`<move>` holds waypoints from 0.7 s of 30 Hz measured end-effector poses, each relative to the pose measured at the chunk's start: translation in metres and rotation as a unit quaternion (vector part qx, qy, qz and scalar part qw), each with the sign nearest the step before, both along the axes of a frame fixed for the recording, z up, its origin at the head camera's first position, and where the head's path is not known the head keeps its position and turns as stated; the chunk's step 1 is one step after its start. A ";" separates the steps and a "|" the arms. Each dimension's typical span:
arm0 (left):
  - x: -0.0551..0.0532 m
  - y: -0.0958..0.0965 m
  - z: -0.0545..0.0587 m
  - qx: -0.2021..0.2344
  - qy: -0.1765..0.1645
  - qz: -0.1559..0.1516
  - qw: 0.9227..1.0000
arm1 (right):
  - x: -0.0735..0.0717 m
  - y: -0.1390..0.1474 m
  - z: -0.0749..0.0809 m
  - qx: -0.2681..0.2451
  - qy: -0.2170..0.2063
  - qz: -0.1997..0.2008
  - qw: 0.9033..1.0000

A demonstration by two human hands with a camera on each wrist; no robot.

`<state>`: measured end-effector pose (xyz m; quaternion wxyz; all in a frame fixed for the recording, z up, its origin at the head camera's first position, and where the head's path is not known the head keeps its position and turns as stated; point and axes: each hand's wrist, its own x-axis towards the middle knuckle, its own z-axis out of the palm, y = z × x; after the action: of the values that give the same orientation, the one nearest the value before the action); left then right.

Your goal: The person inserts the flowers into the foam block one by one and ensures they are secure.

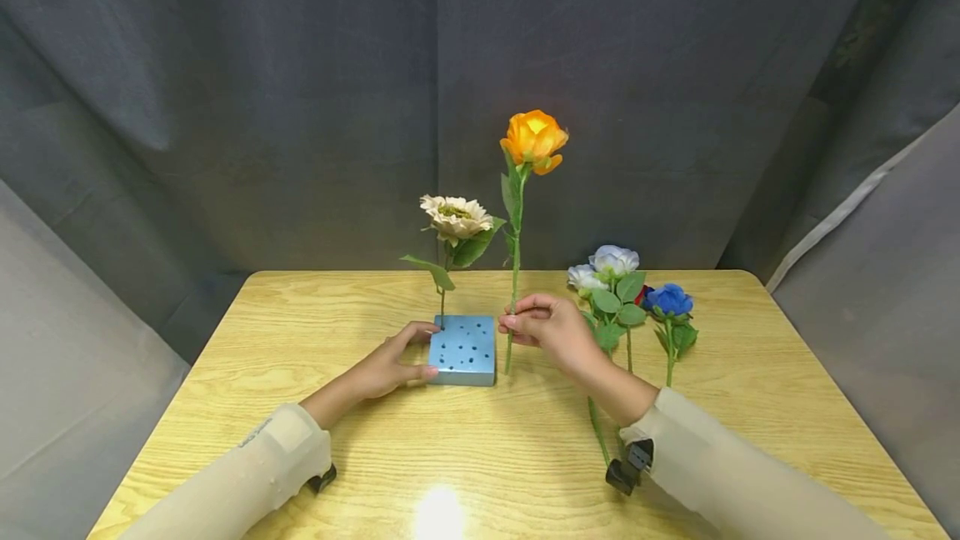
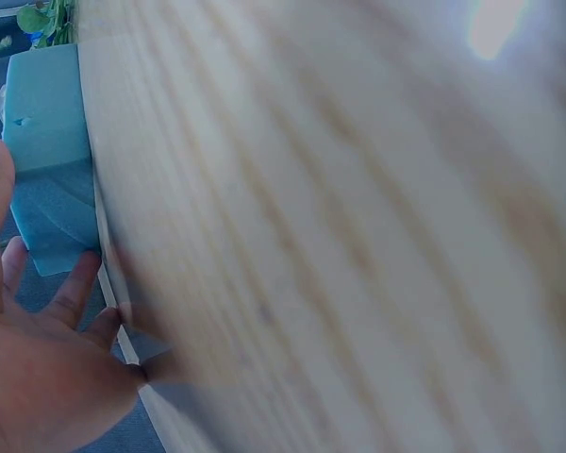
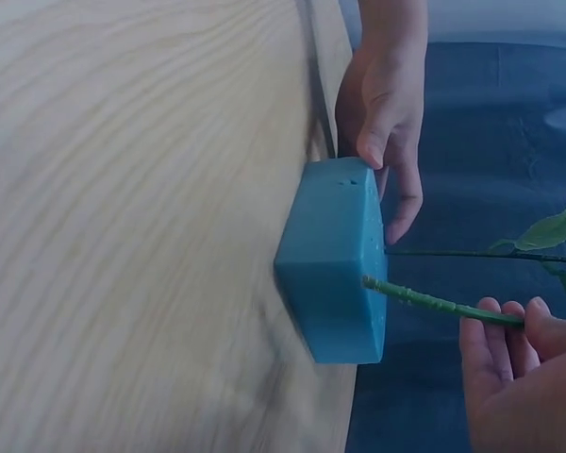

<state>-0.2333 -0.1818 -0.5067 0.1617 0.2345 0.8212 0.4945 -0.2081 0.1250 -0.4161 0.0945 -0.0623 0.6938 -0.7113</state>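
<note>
A light blue foam block (image 1: 462, 350) dotted with small holes lies on the table. My left hand (image 1: 387, 363) holds it at its left side, thumb at the near corner and fingers at the far one. A cream artificial flower (image 1: 456, 218) stands in the block near its far left corner. Just right of the block, my right hand (image 1: 558, 332) pinches the green stem of an orange artificial flower (image 1: 534, 140), held upright. In the right wrist view the stem's lower end (image 3: 396, 290) appears in front of the block; whether they touch, I cannot tell.
Right of the right hand lie pale blue-white flowers (image 1: 613, 262), a blue flower (image 1: 670, 300) and a partly hidden red one (image 1: 642, 296). Their stems run toward the front, partly under the right forearm. A grey curtain (image 1: 300, 107) hangs behind the wooden table (image 1: 375, 473).
</note>
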 end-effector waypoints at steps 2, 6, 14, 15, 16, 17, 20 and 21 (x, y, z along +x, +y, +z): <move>0.000 0.000 0.000 -0.001 0.002 0.000 1.000 | -0.003 -0.004 0.001 -0.005 0.005 -0.005 1.000; 0.000 0.001 0.000 -0.003 0.005 0.001 1.000 | -0.009 -0.011 0.002 -0.015 0.007 -0.015 1.000; 0.000 0.003 -0.001 -0.002 0.004 0.000 1.000 | -0.021 -0.025 0.003 -0.029 0.018 -0.029 0.999; -0.001 0.003 -0.001 -0.002 0.004 0.000 1.000 | -0.023 -0.027 0.003 -0.030 0.021 -0.031 0.999; -0.001 0.003 -0.001 -0.002 0.005 0.000 1.000 | -0.025 -0.029 0.002 -0.031 0.022 -0.034 0.999; -0.001 0.004 -0.001 -0.003 0.005 0.000 1.000 | -0.026 -0.032 0.002 -0.032 0.024 -0.037 0.999; -0.001 0.005 -0.001 -0.004 0.006 0.000 1.000 | -0.031 -0.038 0.001 -0.034 0.030 -0.044 0.998; -0.001 0.005 -0.001 -0.004 0.006 0.001 1.000 | -0.033 -0.040 0.000 -0.036 0.033 -0.045 0.998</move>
<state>-0.2344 -0.1764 -0.5075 0.1576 0.2359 0.8242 0.4901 -0.2409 0.0848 -0.4166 0.0369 -0.0577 0.6727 -0.7367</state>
